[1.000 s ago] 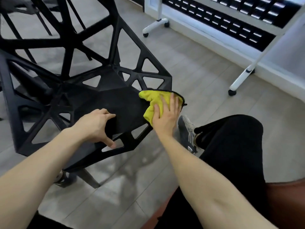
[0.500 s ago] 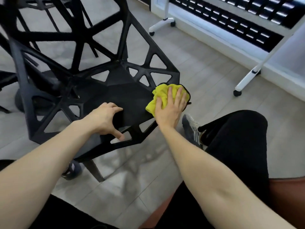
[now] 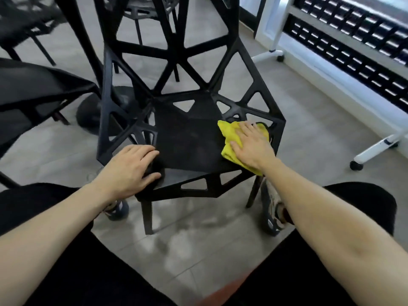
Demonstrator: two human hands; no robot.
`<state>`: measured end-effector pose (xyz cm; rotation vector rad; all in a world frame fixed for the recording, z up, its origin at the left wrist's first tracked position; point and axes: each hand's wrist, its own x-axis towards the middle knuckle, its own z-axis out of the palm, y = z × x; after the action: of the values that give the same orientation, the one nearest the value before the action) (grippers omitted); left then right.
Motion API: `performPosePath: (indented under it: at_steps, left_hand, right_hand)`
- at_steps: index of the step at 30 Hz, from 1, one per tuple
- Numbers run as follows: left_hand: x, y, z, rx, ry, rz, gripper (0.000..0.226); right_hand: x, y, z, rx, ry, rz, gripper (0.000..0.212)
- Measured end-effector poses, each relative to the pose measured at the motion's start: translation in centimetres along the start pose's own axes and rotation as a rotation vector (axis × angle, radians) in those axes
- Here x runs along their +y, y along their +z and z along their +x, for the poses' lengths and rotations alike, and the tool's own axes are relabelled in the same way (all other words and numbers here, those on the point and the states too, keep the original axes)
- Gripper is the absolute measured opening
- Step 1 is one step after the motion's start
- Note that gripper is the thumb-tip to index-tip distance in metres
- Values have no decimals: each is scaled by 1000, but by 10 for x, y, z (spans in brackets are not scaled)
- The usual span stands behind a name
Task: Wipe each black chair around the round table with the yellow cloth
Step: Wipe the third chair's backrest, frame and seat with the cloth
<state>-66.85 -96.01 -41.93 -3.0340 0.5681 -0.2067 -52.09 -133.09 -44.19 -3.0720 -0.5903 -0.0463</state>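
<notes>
Right now my right hand (image 3: 250,147) lies flat with its fingers straight and slightly spread, pressing the yellow cloth (image 3: 231,138) down onto the right side of the seat of the black chair (image 3: 189,138). That cloth is bunched under my palm, a corner sticking out toward the seat's middle and another fold hanging past the front right edge by my wrist. My left hand (image 3: 130,167) sits at the front left corner of the same seat, fingers curled over the surface and thumb hooked round the front edge, so it grips the chair itself. Both my forearms are bare and reach forward from the bottom of the view.

Outward from there, the chair's open back of triangular struts rises directly ahead of me, and its front legs stand on the grey tiled floor (image 3: 189,246). My knees in black trousers flank the chair, with a shoe (image 3: 272,217) beside the right front leg and another partly hidden under my left wrist. More black chairs (image 3: 33,93) stand to the left and behind. A white wheeled frame (image 3: 375,149) stands to the right, near a wall of dark slats.
</notes>
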Motion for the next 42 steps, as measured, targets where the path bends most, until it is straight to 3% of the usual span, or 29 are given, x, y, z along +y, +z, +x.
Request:
performPosePath:
  at_steps: [2,6,8,13,17,20,23,27,30,32,34,37,40,42]
  left_hand:
    - [-20,4,-3,-12,19,101,72]
    - [-50,16,-8,-52,-9,202,72]
    - [-53,24,-9,7,3,219,61]
    - [-50,24,-11,81,-16,239,49]
    - [-58,25,-5,95,7,229,46]
    - [-68,30,12,88,4,234,47]
    - [-74,33,25,69,9,238,50]
    - [-76,35,27,79,6,226,51]
    - [-77,36,28,122,13,207,46]
    - [-78,37,26,133,28,187,42]
    - [-78,38,25,131,31,181,40]
    - [-75,41,24,128,-4,176,42]
    - [-73,44,23,141,-24,189,45]
    - [-73,46,23,162,-20,185,45]
  right_hand:
    - [-36,2,-7,-27,-37,60,78]
    - [-154,7,-49,-75,-459,144,74]
    - [-179,5,-54,-73,-520,145,75]
    - [-128,3,-4,-139,-325,94,86]
    - [-55,22,112,-110,-42,-16,90]
    - [-44,29,190,-113,43,-57,95]
    - [-62,32,200,-160,41,-58,94]
    - [-124,18,123,-234,-117,67,91]
    - [-194,12,50,-153,-319,115,89]
    - [-220,14,18,-30,-324,128,87]
    - [-210,16,5,51,-340,160,86]
    - [-134,18,0,108,-360,174,78]
    - [-32,16,2,155,-156,123,73]
    - [-6,16,-1,156,3,87,72]
